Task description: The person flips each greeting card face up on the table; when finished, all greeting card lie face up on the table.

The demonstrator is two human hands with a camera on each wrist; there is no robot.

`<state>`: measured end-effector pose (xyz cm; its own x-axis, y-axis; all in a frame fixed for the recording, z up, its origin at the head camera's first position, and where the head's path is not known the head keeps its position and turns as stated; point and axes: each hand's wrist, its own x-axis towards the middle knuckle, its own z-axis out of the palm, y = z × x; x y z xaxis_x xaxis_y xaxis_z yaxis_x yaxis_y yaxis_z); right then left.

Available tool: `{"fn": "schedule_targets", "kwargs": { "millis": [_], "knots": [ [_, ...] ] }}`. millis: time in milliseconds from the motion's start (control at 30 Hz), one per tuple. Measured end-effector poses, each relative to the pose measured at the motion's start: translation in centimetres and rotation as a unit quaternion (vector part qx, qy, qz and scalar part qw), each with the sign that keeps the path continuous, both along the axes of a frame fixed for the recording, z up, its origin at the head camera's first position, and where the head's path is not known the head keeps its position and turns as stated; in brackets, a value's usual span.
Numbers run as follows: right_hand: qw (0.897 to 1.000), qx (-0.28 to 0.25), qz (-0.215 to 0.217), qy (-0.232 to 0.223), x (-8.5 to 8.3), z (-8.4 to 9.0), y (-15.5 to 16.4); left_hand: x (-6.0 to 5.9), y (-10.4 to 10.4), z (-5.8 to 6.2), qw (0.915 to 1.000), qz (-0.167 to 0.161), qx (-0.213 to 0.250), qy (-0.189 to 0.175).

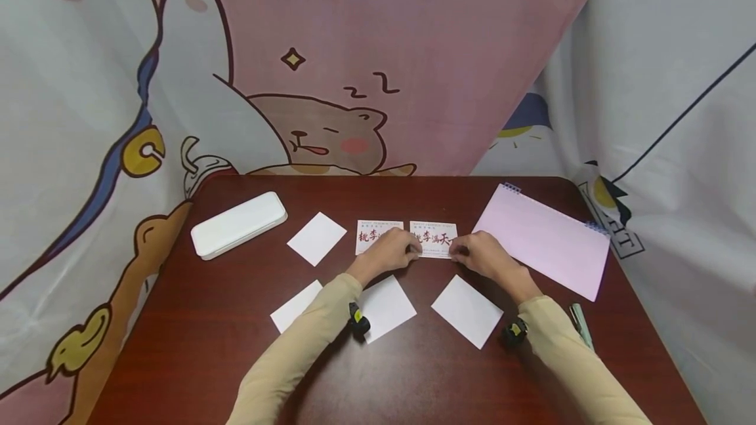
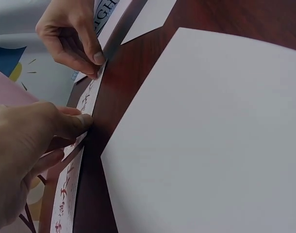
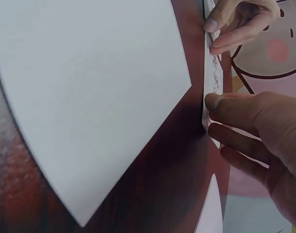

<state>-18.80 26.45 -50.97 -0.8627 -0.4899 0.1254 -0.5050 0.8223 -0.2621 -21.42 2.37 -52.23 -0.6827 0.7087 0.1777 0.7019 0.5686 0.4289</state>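
Side by side on the table lie two white cards with red Chinese characters, a left card [image 1: 363, 239] and a right card [image 1: 433, 236]. My left hand [image 1: 391, 249] pinches the right card at its left edge, and its fingers partly cover the left card. At the opposite edge, my right hand [image 1: 483, 252] pinches the same card between thumb and fingers. In the left wrist view both the left hand [image 2: 31, 141] and the right hand [image 2: 75, 34] are at the card's near edge. The right wrist view shows the right thumb [image 3: 213, 101] on that edge.
Blank white cards lie nearer me, one [image 1: 386, 309] by the left wrist, another [image 1: 468, 311] by the right. A further blank card [image 1: 317, 239] is beside a white case [image 1: 239, 225]. To the right are a pink spiral notebook [image 1: 543, 241] and a green pen [image 1: 581, 325].
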Motion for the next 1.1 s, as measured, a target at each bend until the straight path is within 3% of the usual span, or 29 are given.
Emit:
{"fn": "schedule_targets", "kwargs": {
  "millis": [200,400,533,700,900,1100],
  "knots": [
    [1.000,-0.021,-0.001,-0.008,-0.6,1.0,-0.5,0.3,-1.0,0.7,0.9997,0.019,0.007,-0.014],
    [0.998,-0.053,0.023,-0.007,-1.5,2.4,-2.1,0.4,-3.4,1.9,0.9968,0.058,0.016,-0.051],
    [0.997,-0.063,0.033,-0.008,-2.1,3.1,-3.6,0.4,-5.4,2.4,0.9955,0.083,0.025,-0.040],
    [0.996,-0.076,0.037,-0.028,-2.7,3.6,-5.5,0.4,-7.7,2.1,0.9931,0.109,0.034,-0.025],
    [0.993,-0.086,0.035,-0.068,-3.4,4.2,-7.9,0.7,-10.4,1.8,0.9866,0.143,0.065,-0.044],
    [0.992,-0.081,0.045,-0.084,-4.4,5.2,-10.6,1.2,-13.5,2.3,0.9768,0.191,0.086,-0.042]
  ]
}}
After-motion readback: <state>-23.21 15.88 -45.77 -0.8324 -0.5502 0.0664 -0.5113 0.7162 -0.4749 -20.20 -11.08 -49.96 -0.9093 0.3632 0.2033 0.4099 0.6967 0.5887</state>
